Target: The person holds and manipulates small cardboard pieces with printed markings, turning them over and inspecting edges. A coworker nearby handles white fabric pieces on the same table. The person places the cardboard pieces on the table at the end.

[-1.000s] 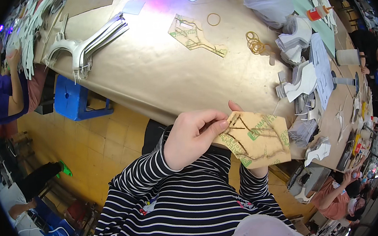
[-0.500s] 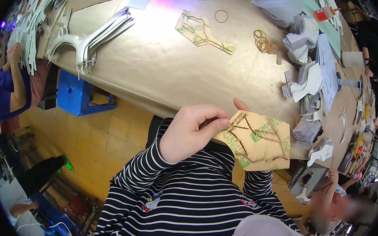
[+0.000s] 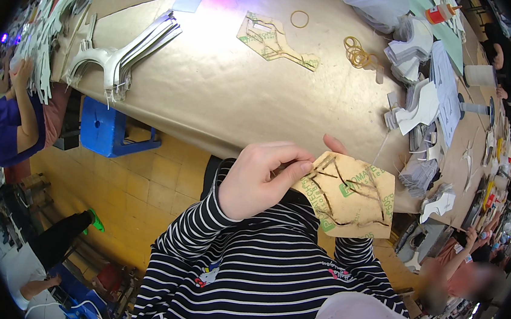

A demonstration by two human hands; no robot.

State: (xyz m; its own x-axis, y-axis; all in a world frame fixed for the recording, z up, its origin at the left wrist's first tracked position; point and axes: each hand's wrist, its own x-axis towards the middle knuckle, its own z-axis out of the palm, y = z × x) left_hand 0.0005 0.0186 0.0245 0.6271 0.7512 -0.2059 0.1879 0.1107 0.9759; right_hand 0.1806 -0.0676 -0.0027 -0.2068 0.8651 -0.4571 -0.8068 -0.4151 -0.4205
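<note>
A flat, cream-coloured template [image 3: 356, 202] with dark-edged slots and green print is held up in front of my striped shirt, just off the table's near edge. Thumb and fingers of my left hand [image 3: 263, 180] pinch its upper left edge. Behind the sheet, my right hand [image 3: 334, 144] supports it; one finger pokes out above the top edge and the rest is hidden. Farther off on the table lies a similar slotted template [image 3: 275, 42], with a single rubber band [image 3: 300, 19] beside it.
Rubber bands [image 3: 357, 53] lie right of centre on the brown-covered table [image 3: 212, 84]. Stacks of white cut pieces [image 3: 418, 106] line its right side, near a red-and-white bottle [image 3: 439, 14]. White strips [image 3: 116, 59] lie at left. A blue stool [image 3: 98, 128] and other people are nearby.
The template has tilted a little and sits slightly lower and farther right. My left hand keeps its pinch on the edge, and the finger behind shows slightly more. The whole view has shifted slightly.
</note>
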